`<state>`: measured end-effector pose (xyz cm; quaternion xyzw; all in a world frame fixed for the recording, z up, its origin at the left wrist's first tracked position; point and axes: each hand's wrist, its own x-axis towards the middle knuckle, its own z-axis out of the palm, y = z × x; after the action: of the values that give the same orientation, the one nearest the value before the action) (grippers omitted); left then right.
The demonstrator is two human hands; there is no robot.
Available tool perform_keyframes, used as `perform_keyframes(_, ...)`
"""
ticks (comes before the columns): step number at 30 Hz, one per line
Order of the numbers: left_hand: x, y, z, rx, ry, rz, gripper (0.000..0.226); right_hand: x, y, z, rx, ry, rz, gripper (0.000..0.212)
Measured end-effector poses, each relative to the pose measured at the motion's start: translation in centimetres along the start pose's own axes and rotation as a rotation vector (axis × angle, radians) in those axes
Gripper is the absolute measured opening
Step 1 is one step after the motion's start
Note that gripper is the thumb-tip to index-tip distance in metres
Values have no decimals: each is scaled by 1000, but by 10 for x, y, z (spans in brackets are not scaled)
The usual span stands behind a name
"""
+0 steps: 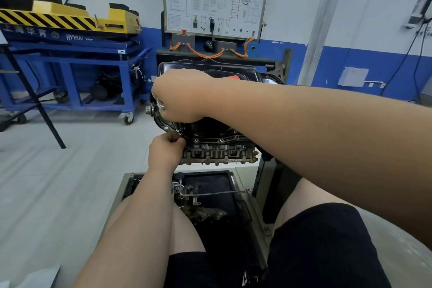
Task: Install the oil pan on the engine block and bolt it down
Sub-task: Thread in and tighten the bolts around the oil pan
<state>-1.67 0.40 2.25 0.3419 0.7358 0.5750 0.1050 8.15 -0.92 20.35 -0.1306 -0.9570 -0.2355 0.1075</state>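
Observation:
The black oil pan [233, 72] sits on top of the engine block [217, 154], which hangs on a stand in front of me. Bolt heads [221, 140] show along the pan's near flange. My right hand [180, 98] reaches across and rests on the pan's left end, its fingers curled down at the near-left corner; what they hold is hidden. My left hand [166, 149] is just below that corner, its fingertips pinching a small metal part, probably a bolt [178, 132], at the flange.
Under the engine a black drip tray [210, 184] holds a bent metal rod [210, 193] and greasy parts. A blue wheeled cart [77, 72] with a yellow lift stands at the left. A training board [217, 0] with orange cables stands behind. My knees flank the tray.

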Motion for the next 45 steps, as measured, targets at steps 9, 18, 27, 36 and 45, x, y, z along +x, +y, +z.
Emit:
perform_keyframes(9, 6, -4, -2, 21, 62, -11, 15, 3, 2, 0, 30, 4, 8, 28)
perform_keyframes(18, 5, -4, -2, 92, 58, 32, 20, -4, 3, 7, 82, 50, 112, 28)
perform_keyframes(27, 7, 3, 2, 144, 218, 104, 14, -10, 2, 7, 211, -6, 99, 14)
perform_keyframes(36, 11, -6, 2, 263, 199, 112, 13, -19, -9, 6, -74, 136, 113, 12)
perform_keyframes(45, 13, -5, 4, 209, 177, 72, 18, -15, -5, 9, 31, -35, -92, 32)
